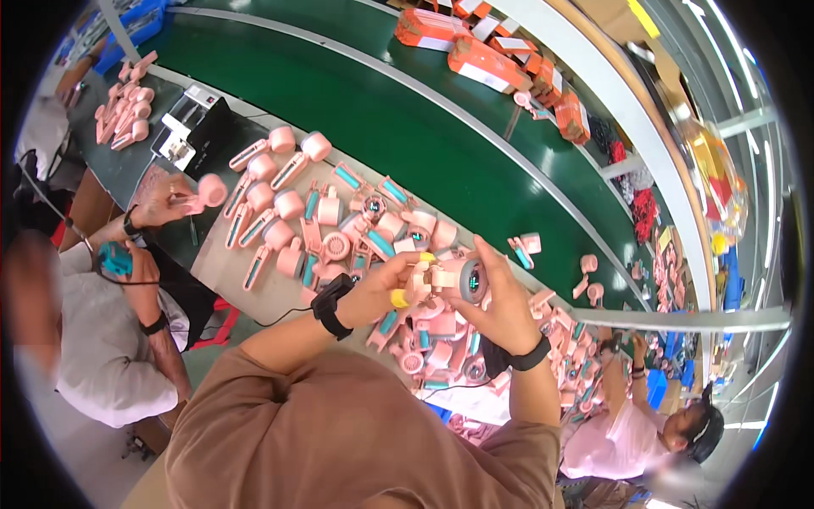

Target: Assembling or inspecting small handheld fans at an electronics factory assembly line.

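Pink fan head (458, 278) gripped between fingers of both hands.

Both hands meet in front of the chest: left hand (386, 288) closed, fingertips capped yellow; right hand (500, 301) curled, black bands on both wrists.

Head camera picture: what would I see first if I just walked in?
Probably the big heap of pink fan parts spread over the workbench. In the middle, the person's left hand, with yellow fingertip covers, and right hand together hold one pink fan. Behind runs a long green conveyor belt with orange boxes at its far edge.
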Demonstrator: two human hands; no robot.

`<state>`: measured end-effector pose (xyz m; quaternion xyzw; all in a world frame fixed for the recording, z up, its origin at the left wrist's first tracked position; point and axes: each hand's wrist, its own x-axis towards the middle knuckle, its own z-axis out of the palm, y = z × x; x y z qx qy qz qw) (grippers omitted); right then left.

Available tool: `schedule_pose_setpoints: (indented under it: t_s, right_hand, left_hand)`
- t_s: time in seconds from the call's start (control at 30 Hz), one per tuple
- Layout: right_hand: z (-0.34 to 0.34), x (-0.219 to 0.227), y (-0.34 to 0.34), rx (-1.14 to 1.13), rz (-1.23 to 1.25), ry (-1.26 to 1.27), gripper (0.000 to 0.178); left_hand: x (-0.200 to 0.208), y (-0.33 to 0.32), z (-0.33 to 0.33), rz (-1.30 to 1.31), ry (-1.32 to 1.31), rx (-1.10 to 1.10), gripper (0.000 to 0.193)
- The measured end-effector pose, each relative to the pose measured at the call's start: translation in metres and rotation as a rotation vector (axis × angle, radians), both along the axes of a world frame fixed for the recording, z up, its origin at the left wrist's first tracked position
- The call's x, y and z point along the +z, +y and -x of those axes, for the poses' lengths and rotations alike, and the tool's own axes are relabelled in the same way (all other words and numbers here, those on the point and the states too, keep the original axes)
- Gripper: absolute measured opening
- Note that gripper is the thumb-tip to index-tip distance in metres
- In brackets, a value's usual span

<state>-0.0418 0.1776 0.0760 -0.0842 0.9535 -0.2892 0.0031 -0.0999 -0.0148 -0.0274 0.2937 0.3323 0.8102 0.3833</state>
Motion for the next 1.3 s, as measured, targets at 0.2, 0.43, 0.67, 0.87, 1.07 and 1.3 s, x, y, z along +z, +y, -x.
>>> schedule_pose_setpoints:
  t_s: [0.2,0.43,0.67,0.87,1.07,1.3]
  right_hand:
    - [-0.073,-0.053,0.000,-0.247,1.361,-0.542,0.059]
    - [-0.127,-0.062,-0.014,-0.318,0.955,-0.200,0.062]
    - [-0.147,-0.045,0.018,0.004,0.003,0.607,0.047]
    - [-0.157,-0.039,0.023,0.094,-0.176,0.757,0.047]
    - [-0.165,-0.032,0.029,0.180,-0.291,0.760,0.045]
    - [-0.168,-0.006,0.013,0.013,0.211,0.204,0.068]
  left_hand:
    - [0.015,-0.004,-0.034,0.379,0.491,0.434,0.040]
    - [0.031,-0.006,-0.070,0.335,-0.408,-0.067,0.036]
    - [0.035,-0.002,-0.094,0.478,-0.166,-0.268,0.030]
    - [0.055,0.002,-0.103,0.623,0.087,-0.259,0.015]
    - [0.054,0.004,-0.111,0.649,0.190,-0.203,0.016]
    - [0.037,0.011,-0.107,0.619,0.821,0.012,0.029]
